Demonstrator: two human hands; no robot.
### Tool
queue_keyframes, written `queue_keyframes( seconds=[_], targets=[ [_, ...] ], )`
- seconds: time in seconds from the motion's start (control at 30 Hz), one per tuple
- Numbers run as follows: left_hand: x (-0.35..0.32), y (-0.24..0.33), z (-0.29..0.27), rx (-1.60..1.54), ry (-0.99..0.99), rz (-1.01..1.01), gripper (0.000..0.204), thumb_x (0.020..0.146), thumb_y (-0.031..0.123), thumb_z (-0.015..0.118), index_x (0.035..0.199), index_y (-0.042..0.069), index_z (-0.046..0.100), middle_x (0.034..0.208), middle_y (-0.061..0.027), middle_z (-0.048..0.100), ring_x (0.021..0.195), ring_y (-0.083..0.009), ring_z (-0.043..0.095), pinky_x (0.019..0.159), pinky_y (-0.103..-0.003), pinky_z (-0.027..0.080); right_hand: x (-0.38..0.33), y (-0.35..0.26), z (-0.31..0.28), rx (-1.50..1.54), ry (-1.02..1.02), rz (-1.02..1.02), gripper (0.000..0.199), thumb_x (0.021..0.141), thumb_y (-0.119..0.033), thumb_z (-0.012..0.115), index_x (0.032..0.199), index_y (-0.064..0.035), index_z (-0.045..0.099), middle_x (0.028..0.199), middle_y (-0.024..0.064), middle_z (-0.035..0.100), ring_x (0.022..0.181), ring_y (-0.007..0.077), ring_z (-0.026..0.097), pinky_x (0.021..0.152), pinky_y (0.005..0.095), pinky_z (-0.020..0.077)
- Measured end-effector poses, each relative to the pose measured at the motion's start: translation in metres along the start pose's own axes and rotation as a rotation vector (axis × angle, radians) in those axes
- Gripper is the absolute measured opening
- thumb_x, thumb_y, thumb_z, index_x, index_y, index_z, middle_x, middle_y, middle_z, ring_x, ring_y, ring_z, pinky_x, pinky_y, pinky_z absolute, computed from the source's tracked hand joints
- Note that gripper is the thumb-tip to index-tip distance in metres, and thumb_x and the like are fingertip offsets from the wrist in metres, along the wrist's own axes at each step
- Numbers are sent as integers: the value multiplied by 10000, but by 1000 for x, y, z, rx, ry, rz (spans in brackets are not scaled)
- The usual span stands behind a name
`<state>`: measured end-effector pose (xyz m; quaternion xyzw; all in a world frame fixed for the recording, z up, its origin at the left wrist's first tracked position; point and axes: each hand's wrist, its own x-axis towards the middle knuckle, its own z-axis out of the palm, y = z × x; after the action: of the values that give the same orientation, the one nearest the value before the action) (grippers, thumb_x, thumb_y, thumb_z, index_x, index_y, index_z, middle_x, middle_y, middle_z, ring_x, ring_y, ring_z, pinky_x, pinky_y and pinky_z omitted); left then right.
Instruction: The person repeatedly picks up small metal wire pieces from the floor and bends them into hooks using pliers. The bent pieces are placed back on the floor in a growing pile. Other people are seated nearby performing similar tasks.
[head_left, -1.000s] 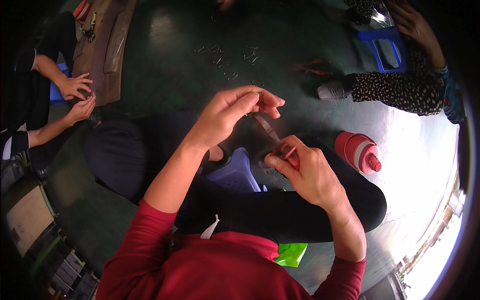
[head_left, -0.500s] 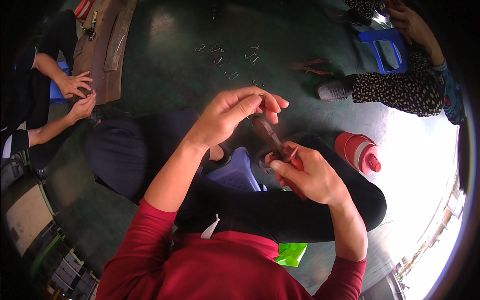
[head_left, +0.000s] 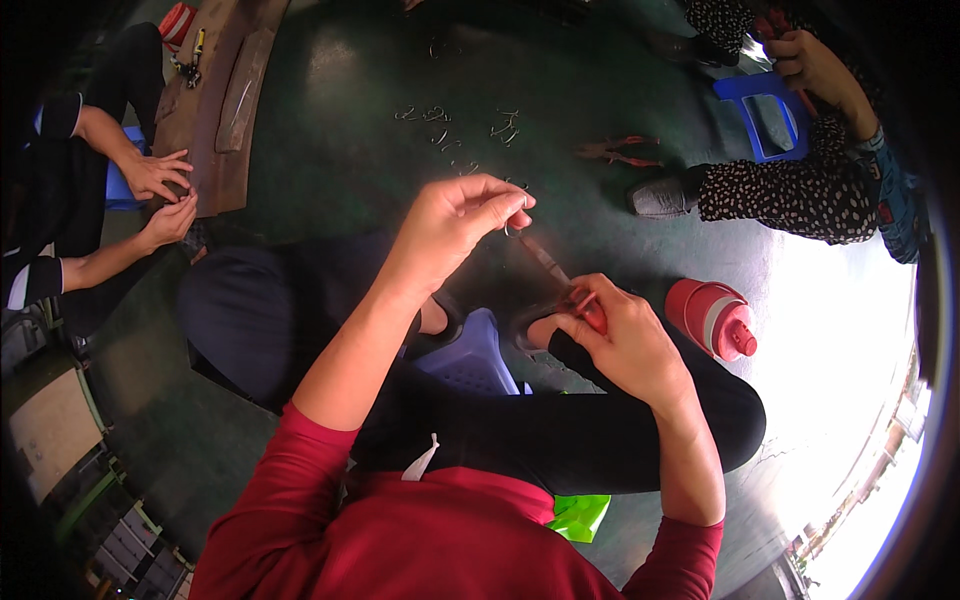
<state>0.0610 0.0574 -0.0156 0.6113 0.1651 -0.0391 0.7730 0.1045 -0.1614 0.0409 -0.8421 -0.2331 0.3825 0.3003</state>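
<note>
My left hand (head_left: pixel 462 222) is closed in a pinch, thumb against forefinger, on a small piece of bent wire (head_left: pixel 508 231) that curves below the fingertips. To its right, my right hand (head_left: pixel 632 345) wraps round a pair of red-handled pliers (head_left: pixel 549 266). The jaws of the pliers point up and left, toward the wire; whether they touch it I cannot tell. My right palm hides most of the handles. Beyond my hands, several thin bent wire pieces (head_left: pixel 505 127) lie scattered on the dark green floor (head_left: pixel 340 130).
Between my legs stands a blue plastic stool (head_left: pixel 468 358). A red jug (head_left: pixel 708 318) is by my right knee, and red-handled pliers (head_left: pixel 620 150) lie farther off. One person's hands (head_left: pixel 160 200) work beside a wooden bench (head_left: pixel 205 130); another person sits near a blue stool (head_left: pixel 765 112).
My left fingers have closed more tightly into a pinch and drawn back slightly. My right hand has shifted a little to the right with the pliers, whose jaws have lowered.
</note>
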Motion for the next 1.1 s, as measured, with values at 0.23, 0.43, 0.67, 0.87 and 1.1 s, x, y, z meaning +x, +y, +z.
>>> queue_keyframes(
  seconds=[0.23,0.43,0.67,0.87,1.1],
  targets=[
    [5,-3,-3,-102,88,-84,199,928,192,620,976,18,703,857,-50,686,794,-94,609,779,-252,479,-1,11,-4,-33,-68,83,369,856,-273,670,1118,-26,590,874,189,677,892,374,652,806,409,499],
    [5,-4,0,-191,170,-47,214,913,204,638,981,17,717,913,-35,689,775,-67,569,734,-228,446,4,11,-9,343,-310,207,395,947,-244,607,1207,46,547,1025,138,688,947,234,681,820,319,515],
    [2,-2,0,-170,168,34,175,928,142,625,999,8,712,874,-19,670,763,-74,574,711,-226,468,5,8,-9,959,-549,262,547,967,-405,560,1287,32,484,1093,167,647,1058,261,640,827,373,529],
    [-2,1,10,-58,166,349,130,927,39,609,1010,-17,692,938,-72,670,798,-139,640,748,-273,528,7,7,-11,1196,-608,194,609,969,-426,529,1306,73,434,1171,229,598,1088,349,621,827,455,551],
    [-5,-7,12,37,126,536,123,906,-30,607,996,-3,686,1018,-101,646,836,-161,661,762,-281,555,3,11,-12,1215,-581,187,584,980,-394,515,1288,95,428,1109,237,599,1004,357,646,823,490,553]
  ],
)
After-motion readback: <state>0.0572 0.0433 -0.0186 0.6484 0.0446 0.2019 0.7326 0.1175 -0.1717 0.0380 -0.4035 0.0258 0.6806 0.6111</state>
